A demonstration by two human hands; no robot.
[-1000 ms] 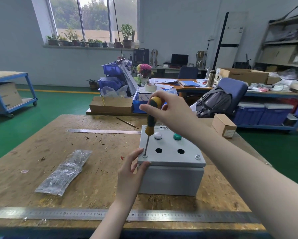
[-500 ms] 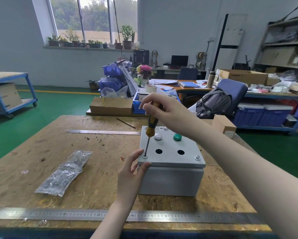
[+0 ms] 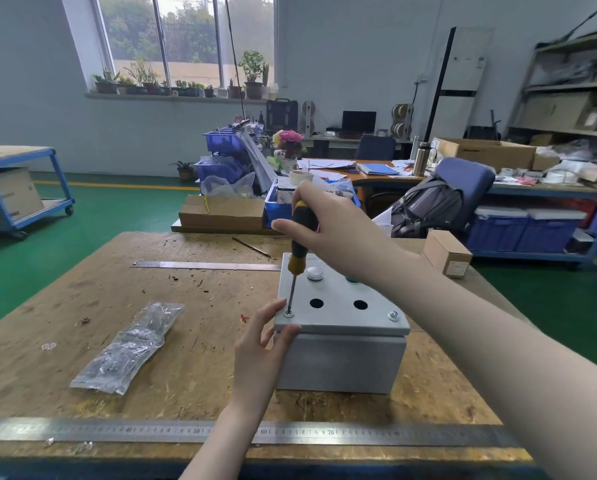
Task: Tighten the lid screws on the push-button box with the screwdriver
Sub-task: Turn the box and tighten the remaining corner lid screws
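A grey metal push-button box point(image 3: 340, 362) stands on the wooden workbench. Its lid point(image 3: 338, 317) carries a white button point(image 3: 315, 273), a green button partly hidden by my right arm, and two empty holes. My right hand point(image 3: 328, 223) grips the yellow-and-black screwdriver point(image 3: 299, 251) by its handle, held nearly upright. The tip sits in the screw point(image 3: 288, 312) at the lid's near-left corner. My left hand point(image 3: 260, 344) touches that same corner, thumb against the lid's front edge and fingers beside the screw. Another screw point(image 3: 393, 316) sits at the near-right corner.
A clear plastic bag point(image 3: 131, 348) lies left of the box. A long steel ruler point(image 3: 221, 434) runs along the bench's near edge, a second ruler point(image 3: 207, 266) lies at the back. A small cardboard box point(image 3: 446, 252) stands at the right rear corner.
My right hand has turned on the screwdriver handle, fingers regripping around it. The tip stays in the near-left screw and my left hand stays at the corner.
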